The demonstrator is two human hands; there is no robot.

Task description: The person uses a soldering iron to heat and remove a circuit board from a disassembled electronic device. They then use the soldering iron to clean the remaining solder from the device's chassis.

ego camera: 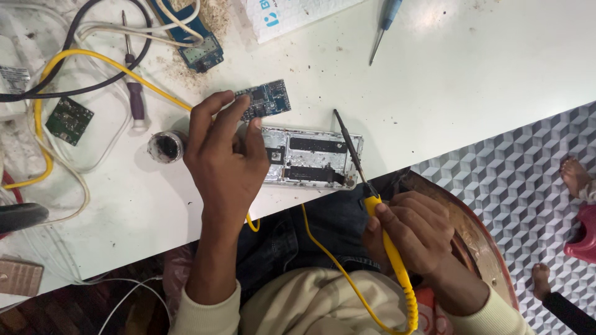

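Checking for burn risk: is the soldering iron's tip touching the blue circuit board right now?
No, the soldering iron tip hangs clear of the blue circuit board, which the left hand touches.

Your left hand [225, 155] covers the left end of the opened metal case [312, 158] and one corner of the blue circuit board [268, 99]. The yellow cord [347, 273] leaves at the bottom edge. The top edge cuts the blue-handled screwdriver [386, 25].
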